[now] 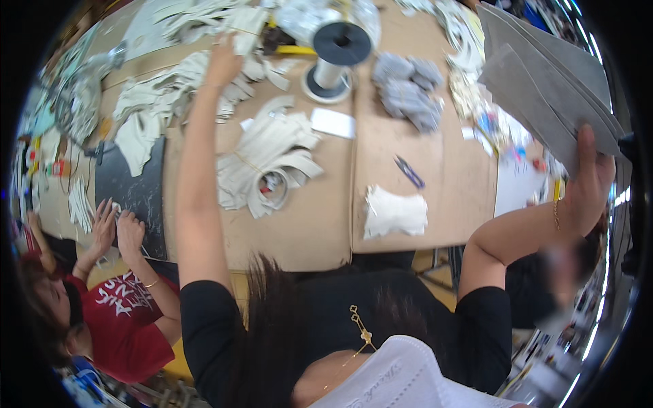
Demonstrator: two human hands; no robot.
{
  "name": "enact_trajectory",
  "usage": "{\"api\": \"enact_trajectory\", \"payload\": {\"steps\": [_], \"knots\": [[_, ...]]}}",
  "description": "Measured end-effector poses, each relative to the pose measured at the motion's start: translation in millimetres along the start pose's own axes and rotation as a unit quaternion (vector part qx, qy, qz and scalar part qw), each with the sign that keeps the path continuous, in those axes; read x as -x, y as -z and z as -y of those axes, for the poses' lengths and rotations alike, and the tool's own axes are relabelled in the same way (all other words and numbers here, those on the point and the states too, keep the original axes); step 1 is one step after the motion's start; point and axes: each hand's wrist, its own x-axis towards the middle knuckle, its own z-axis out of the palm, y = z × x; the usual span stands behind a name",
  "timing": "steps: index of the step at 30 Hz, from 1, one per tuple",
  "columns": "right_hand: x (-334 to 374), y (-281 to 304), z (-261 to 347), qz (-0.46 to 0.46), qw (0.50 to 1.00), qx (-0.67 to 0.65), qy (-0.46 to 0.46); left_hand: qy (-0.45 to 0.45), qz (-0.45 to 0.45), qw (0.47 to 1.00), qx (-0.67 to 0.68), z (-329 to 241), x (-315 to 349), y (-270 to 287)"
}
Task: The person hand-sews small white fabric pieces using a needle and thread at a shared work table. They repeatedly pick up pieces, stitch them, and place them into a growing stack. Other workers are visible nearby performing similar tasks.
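While my right hand (590, 178) clasps grey sheets (544, 95), I can't tell what my left hand (224, 62) holds; one cream bundle (253, 158) looks tied, others loose.

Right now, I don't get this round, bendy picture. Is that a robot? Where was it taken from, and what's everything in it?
No robot here, just a person with two bare hands! The picture comes from a wide camera worn on the person's head, looking down, so straight edges look bent.

The right hand holds up some flat grey sheets. The left hand reaches out to pale pieces on the brown table; it's too blurry to tell whether it grips any.

Also on the table are a big spool with a black top, grey bundles and small purple snips. The person in red at the left is someone else.
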Motion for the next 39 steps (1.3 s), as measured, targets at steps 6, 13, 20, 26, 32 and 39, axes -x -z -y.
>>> {"api": "enact_trajectory", "payload": {"steps": [6, 13, 20, 26, 32, 39], "knots": [[46.2, 30.3, -37.3, 0.095, 0.992, 0.016, 0.077, 0.05, -0.071, 0.991, 0.106, -85.1, 72.0, 112.9], [65.8, -32.9, -83.4, 0.188, 0.903, -0.179, 0.342, 0.123, -0.08, 0.969, 0.2, -209.8, 178.2, 169.4], [151.5, -129.1, -180.0, 0.527, 0.737, 0.247, 0.345, 0.19, 0.019, 0.953, 0.236, -305.4, 246.0, 141.0], [184.7, -120.8, -205.6, 0.378, 0.875, 0.108, 0.283, 0.09, 0.074, 0.962, 0.249, -368.8, 229.0, 110.6], [221.2, -93.3, -184.2, 0.305, 0.946, -0.081, 0.073, 0.193, 0.061, 0.944, 0.262, -376.1, 213.7, 76.0], [253.9, -95.3, -144.6, 0.407, 0.879, -0.24, -0.06, 0.391, 0.131, 0.778, 0.475, -367.7, 224.9, 37.7]]}}
